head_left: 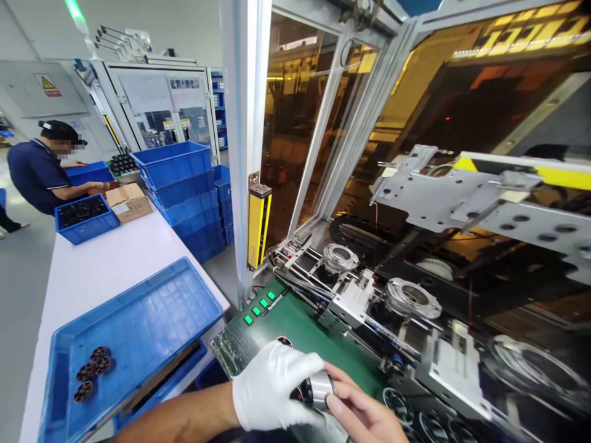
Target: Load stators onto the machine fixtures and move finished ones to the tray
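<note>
My left hand point(277, 387), in a white glove, and my bare right hand point(362, 409) meet low in the middle of the view, above the green work surface. Between them is a silver metal cylinder point(319, 389) with a dark round part at its left end. Gloved fingers curl over the dark end, while the right thumb and fingers pinch the silver side. Whether the two pieces are joined I cannot tell. Just beyond the glove, a small round part point(284, 340) lies on the green surface point(258, 337), mostly hidden.
At left, a blue tray point(152, 314) holds several round black parts point(95, 369). Machine fixtures with silver rings point(412, 298) line the right side, beneath a metal plate point(443, 197). A yellow-black sensor post point(259, 226) stands ahead. Blue crates point(178, 178) and a co-worker point(39, 166) are farther off.
</note>
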`<state>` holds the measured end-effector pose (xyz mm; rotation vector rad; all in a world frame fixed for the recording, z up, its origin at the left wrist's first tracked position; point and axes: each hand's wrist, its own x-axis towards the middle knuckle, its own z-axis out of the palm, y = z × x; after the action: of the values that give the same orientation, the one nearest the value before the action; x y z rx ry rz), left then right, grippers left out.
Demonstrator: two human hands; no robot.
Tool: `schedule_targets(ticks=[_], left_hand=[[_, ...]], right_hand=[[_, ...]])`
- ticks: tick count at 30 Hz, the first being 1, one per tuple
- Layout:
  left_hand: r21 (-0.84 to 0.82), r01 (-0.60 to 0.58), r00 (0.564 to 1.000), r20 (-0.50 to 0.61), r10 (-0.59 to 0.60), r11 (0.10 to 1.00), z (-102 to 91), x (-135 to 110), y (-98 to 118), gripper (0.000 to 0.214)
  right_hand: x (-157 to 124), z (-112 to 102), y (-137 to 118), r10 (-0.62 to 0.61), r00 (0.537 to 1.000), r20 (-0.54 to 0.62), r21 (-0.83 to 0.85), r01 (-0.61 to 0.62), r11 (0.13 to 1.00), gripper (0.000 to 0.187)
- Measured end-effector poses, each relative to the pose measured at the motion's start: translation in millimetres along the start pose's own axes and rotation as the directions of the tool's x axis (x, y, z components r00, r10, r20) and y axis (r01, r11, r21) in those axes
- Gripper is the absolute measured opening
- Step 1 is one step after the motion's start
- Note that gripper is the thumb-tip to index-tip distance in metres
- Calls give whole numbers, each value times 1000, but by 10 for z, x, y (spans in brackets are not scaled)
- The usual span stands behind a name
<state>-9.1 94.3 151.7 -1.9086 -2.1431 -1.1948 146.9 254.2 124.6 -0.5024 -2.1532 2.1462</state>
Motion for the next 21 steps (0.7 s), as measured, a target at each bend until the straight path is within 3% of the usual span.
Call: schedule_targets(ticks=[1,3,4,5,7,8,10,13,17,21], left_hand=[[-2,29,998,-60,-29,1000,-1,-83,-80,70],[-22,140,980,-138,-142,990,36,-326,-289,81],[-43,228,965,-127,-231,973,79,-474,-409,80],[-68,310,945,-87,-315,948,137,-627,-529,75],[-118,456,888,-1,-460,882,279,-901,-738,82],[-133,509,861,52,-507,851,350,-1001,-813,87],[-163,548,836,133,-532,821,464,-1109,-892,93],[-198,509,859,186,-477,838,526,-1080,-877,85],[-205,488,871,177,-458,848,480,-955,-812,81],[-187,532,844,200,-498,826,453,-920,-808,82]], right_hand=[[121,-64,-139,-25,1000,5,-42,26,999,41],[441,-278,-490,-208,977,-51,-280,186,942,38],[643,-423,-668,-391,917,-77,-445,319,837,34],[868,-588,-823,-560,826,-69,-582,422,695,31],[1359,-938,-1020,-773,634,-6,-826,433,361,34],[1603,-1103,-1053,-781,624,-9,-858,397,326,38],[2024,-1373,-1014,-754,656,3,-893,341,294,45],[2380,-1591,-850,-636,770,51,-915,292,280,47],[2426,-1634,-780,-457,888,46,-947,185,264,38],[2390,-1565,-942,-284,959,0,-976,62,210,27]])
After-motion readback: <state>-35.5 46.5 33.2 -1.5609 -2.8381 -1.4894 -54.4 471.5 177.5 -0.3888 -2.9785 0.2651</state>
